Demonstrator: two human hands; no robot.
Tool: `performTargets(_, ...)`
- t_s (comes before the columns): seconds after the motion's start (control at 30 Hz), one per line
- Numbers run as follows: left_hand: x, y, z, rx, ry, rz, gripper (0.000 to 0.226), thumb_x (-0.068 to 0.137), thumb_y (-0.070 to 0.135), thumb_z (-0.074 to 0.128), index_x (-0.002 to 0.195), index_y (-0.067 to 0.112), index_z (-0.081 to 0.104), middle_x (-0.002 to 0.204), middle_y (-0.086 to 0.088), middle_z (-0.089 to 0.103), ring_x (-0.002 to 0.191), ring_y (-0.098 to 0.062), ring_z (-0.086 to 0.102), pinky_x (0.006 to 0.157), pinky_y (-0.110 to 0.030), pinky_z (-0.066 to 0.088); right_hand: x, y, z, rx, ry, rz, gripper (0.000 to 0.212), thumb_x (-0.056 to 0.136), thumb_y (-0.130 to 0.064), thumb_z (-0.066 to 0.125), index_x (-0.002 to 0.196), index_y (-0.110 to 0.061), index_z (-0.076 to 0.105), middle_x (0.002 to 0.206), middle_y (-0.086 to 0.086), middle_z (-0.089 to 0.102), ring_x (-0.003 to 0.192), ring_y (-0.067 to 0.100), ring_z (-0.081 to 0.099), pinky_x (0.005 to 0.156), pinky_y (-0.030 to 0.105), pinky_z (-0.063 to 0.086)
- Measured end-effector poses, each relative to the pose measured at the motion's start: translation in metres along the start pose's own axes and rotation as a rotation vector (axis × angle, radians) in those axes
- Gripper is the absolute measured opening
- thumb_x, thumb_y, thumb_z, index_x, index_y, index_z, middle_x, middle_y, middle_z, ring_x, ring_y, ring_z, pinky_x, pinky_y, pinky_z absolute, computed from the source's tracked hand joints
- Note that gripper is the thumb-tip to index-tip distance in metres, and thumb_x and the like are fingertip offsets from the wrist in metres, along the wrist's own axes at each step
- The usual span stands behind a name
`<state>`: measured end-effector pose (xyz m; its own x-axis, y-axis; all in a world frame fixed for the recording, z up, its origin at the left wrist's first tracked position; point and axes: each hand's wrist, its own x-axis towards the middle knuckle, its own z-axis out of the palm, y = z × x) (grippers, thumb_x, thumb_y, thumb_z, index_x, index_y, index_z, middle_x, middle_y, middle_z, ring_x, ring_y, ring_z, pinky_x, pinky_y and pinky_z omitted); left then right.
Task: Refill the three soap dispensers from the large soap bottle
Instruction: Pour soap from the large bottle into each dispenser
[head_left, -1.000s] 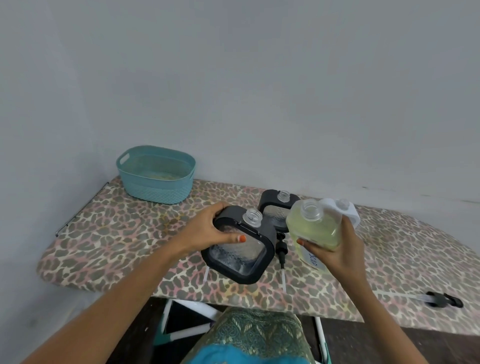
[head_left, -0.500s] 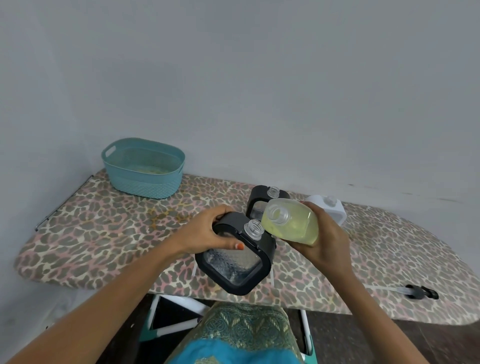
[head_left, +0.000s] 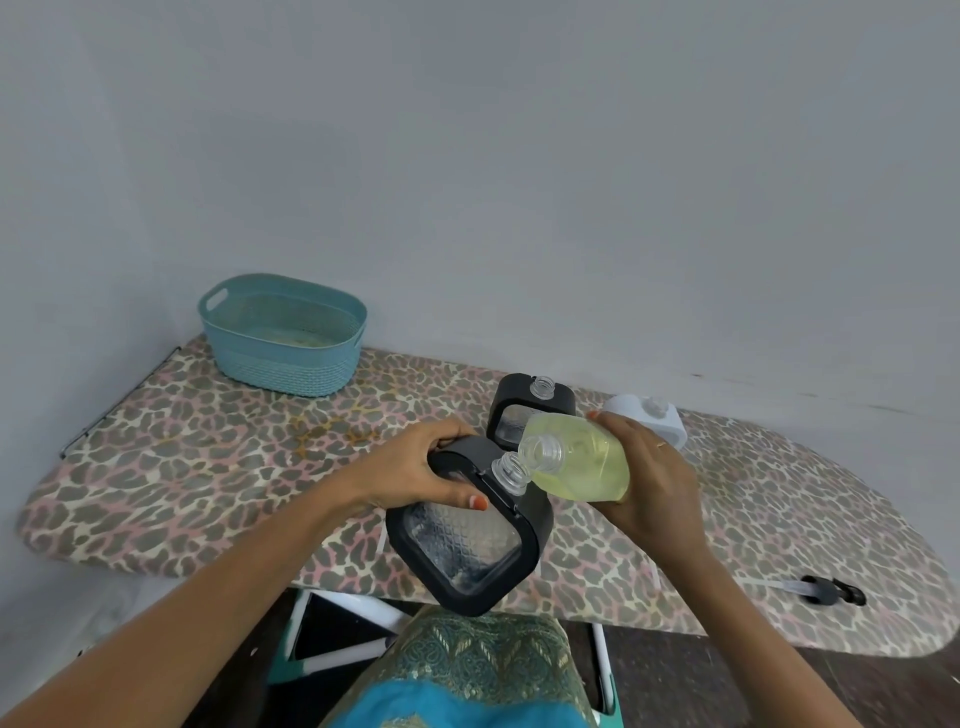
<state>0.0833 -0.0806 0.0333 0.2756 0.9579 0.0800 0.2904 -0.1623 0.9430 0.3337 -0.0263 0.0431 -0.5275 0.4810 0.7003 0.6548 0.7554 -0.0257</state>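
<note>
**A:** What are the left fingers doing?

**B:** The left hand (head_left: 415, 467) has its fingers (head_left: 452, 430) curled over the top edge of the black dispenser (head_left: 467, 551). The thumb is pressed on the clear front, so it is a full grip. The dispenser is tilted, with its lower end hanging past the near edge of the ironing board (head_left: 182, 467).

**A:** And the right?

**B:** The right hand (head_left: 649, 483) holds the large soap bottle (head_left: 576, 462) from behind, with its fingers (head_left: 615, 426) wrapped round the body. The bottle, with yellow-green soap inside, is tipped over to the left. Its open mouth sits just above the dispenser's open neck, right against it. I cannot tell whether any soap is running.

**A:** What's farther out?

**B:** Just behind the hands, a second black dispenser (head_left: 535, 410) stands upright on the board with its neck uncapped. The white dispenser (head_left: 649, 418) is just to its right, partly hidden by the right hand. A teal basket (head_left: 283, 358) sits at the far left corner by the wall. A black pump (head_left: 831, 595) lies near the board's right end, well apart from the rest.
</note>
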Motion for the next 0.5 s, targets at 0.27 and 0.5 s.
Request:
performTargets(0.27, -0.0003, -0.0008, 0.0009, -0.015, 0.012, -0.003, 0.049, 0.049, 0.045, 0.075, 0.092, 0.028, 0.059, 0.082, 0.014, 0.067, 0.081, 0.000, 0.063, 0.075, -0.012, 0.047, 0.0001, 0.0033, -0.0016, -0.028, -0.022, -0.016, 0.054, 0.072, -0.047, 0.055, 0.114, -0.015, 0.048, 0.104, 0.009, 0.069, 0.086, 0.025, 0.069, 0.069, 0.029, 0.052)
performTargets(0.5, -0.0015, -0.0018, 0.0016, -0.026, 0.023, 0.002, 0.050, 0.049, 0.044, 0.076, 0.093, 0.025, 0.059, 0.083, 0.012, 0.068, 0.081, 0.000, 0.064, 0.076, -0.012, 0.048, 0.0007, 0.0083, -0.0006, -0.095, -0.030, -0.054, 0.057, 0.067, -0.036, 0.069, 0.116, -0.016, 0.047, 0.108, 0.006, 0.068, 0.097, 0.020, 0.063, 0.077, 0.028, 0.047)
